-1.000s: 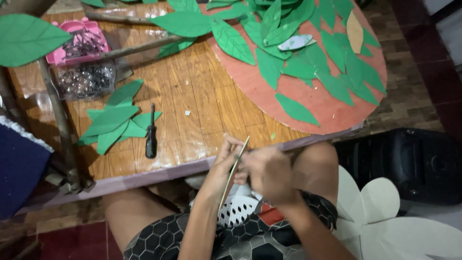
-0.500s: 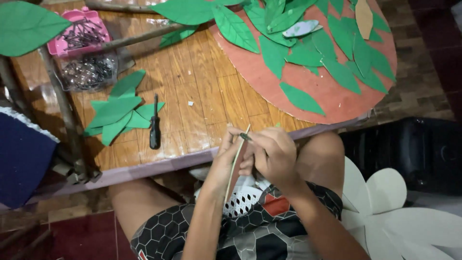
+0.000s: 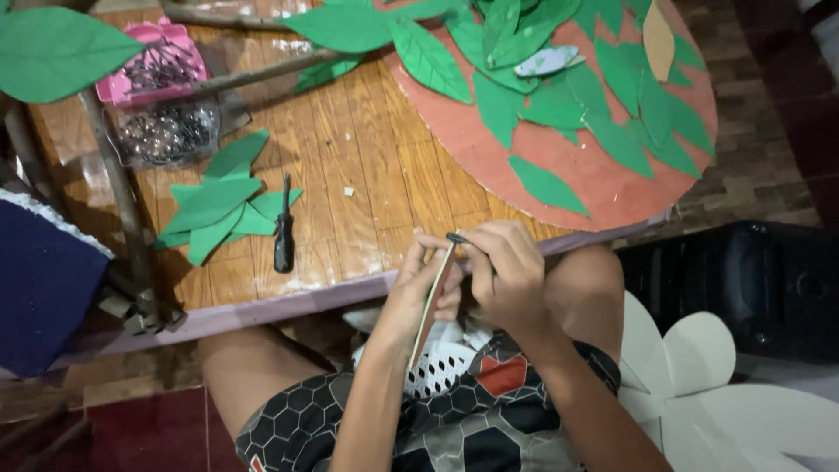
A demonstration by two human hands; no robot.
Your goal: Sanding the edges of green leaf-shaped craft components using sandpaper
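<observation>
Pinched between thumb and fingers, the thin pale wooden stick (image 3: pixel 430 301) runs slantwise through my left hand (image 3: pixel 419 293), its upper end poking out near the fingertips and its lower end trailing toward my lap, so the hand closes round it and steadies it along its length. My right hand (image 3: pixel 507 275) sits just beside, fingers folded together on a small dark tool tip (image 3: pixel 457 237) that meets the top of the stick; what kind of tool it is I cannot tell, since the hand hides most of it. Both hands work low, over my knees and just off the near edge of the wooden plank table (image 3: pixel 367 188), which I judge keeps the stick close to the eye and the elbows braced. Beyond the grip and to its left, a black-handled screwdriver (image 3: pixel 284 229) lies on the boards touching a loose pile of green paper leaf cut-outs (image 3: pixel 218 205), within easy reach. Further out on that side stands a clear plastic tub of dark beads (image 3: pixel 166 133) with a pink tray (image 3: pixel 153 65) behind it. Past the right hand a round reddish-brown cardboard disc (image 3: pixel 603 179) carries more green leaves, laid flat and well apart from the stick. Under the grip a white perforated basket (image 3: pixel 441 371) rests on my lap.
</observation>
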